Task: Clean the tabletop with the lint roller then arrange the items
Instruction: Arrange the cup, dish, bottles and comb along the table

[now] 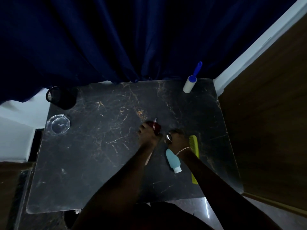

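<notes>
On the dark marble tabletop [93, 146], my left hand [147, 136] grips a small dark red bottle [155, 127] with its spray top bare. My right hand [177, 138] holds a shiny silver cap [169, 138] just right of that bottle. A light blue tube [172, 161] with a white cap lies under my right wrist. A yellow-green comb [194, 156] lies lengthwise to the right of it, partly hidden by my forearm. The lint roller [191, 82], white with a blue handle, stands at the table's far right corner, away from both hands.
A black mesh cup [61, 97] lies on its side at the far left corner. A clear glass ashtray [58, 125] sits by the left edge. A dark blue curtain [116, 39] hangs behind the table; a wooden panel [265, 113] borders the right side.
</notes>
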